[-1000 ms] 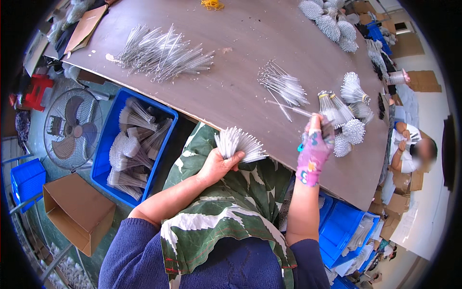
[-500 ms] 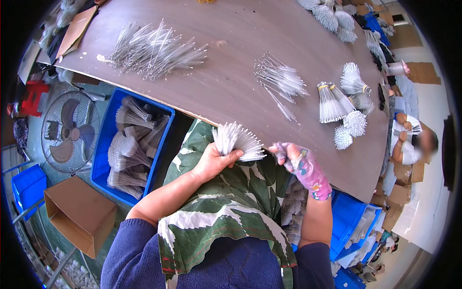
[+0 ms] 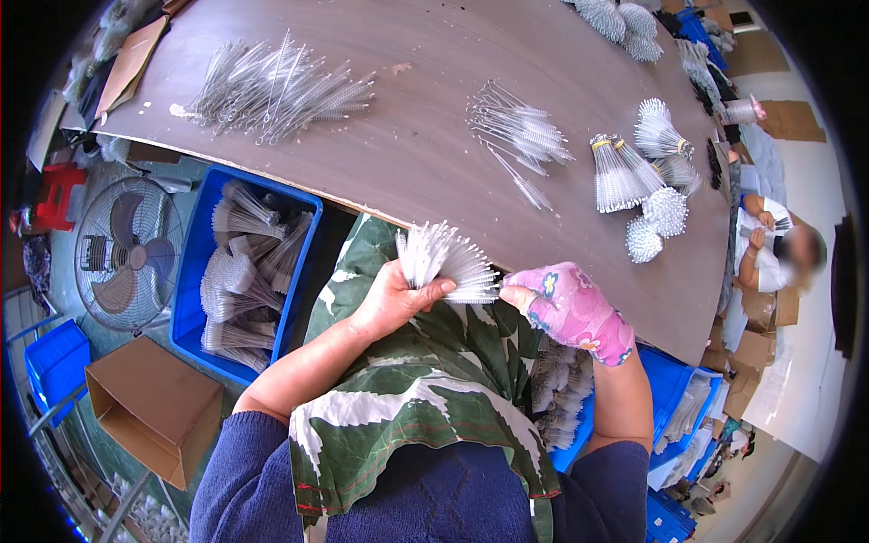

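My left hand (image 3: 395, 301) is closed round a bundle of thin wire brushes (image 3: 445, 262), whose white bristled ends fan out above the fingers at the table's front edge. My right hand (image 3: 572, 308) wears a pink flowered glove with bare fingertips. Its thumb and fingers are pinched together at the right side of the bundle; what sits between them is too small to make out. Beyond the hands, a small heap of loose brushes (image 3: 520, 131) lies on the brown table (image 3: 425, 118), and a larger loose pile (image 3: 276, 90) lies farther left.
Tied brush bundles (image 3: 625, 176) stand at the table's right. A blue crate (image 3: 187, 308) full of bundles is at the left, near a fan (image 3: 127, 253) and a cardboard box (image 3: 154, 407). More blue bins (image 3: 665, 389) are at the lower right. Another person (image 3: 769, 244) sits at far right.
My right hand has turned and moved left, its fingers closing at the bundle's right side. The left hand keeps its hold on the bundle. The whole view has shifted slightly.
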The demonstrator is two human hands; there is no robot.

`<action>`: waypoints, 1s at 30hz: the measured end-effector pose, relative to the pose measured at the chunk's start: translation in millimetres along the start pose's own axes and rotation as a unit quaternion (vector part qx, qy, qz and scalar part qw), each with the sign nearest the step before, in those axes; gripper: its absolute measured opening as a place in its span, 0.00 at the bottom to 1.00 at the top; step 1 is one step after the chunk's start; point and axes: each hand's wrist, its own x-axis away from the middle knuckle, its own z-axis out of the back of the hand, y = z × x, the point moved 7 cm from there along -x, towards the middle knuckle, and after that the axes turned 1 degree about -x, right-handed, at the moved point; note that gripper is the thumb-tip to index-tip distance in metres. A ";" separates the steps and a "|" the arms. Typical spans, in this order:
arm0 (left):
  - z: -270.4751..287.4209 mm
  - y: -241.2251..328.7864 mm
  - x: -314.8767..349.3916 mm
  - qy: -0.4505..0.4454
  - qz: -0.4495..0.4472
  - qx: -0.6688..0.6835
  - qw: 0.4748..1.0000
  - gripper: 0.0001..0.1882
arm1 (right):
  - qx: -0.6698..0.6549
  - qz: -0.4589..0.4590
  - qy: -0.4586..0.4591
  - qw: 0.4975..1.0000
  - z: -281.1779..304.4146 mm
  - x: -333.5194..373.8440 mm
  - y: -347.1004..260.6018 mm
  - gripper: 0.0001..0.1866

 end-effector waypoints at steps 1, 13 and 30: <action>0.1 -1.1 0.2 -0.003 0.001 -0.005 1.000 0.11 | 0.000 0.000 0.000 1.000 -0.4 0.1 0.6 0.14; 2.4 15.8 3.6 -0.016 0.015 -0.081 0.996 0.12 | 0.038 0.010 -0.016 0.999 0.2 -2.3 -2.5 0.12; -0.4 29.1 -1.0 -0.042 -0.039 -0.128 0.990 0.14 | 0.121 -0.040 -0.093 0.987 -0.1 -4.3 -11.1 0.14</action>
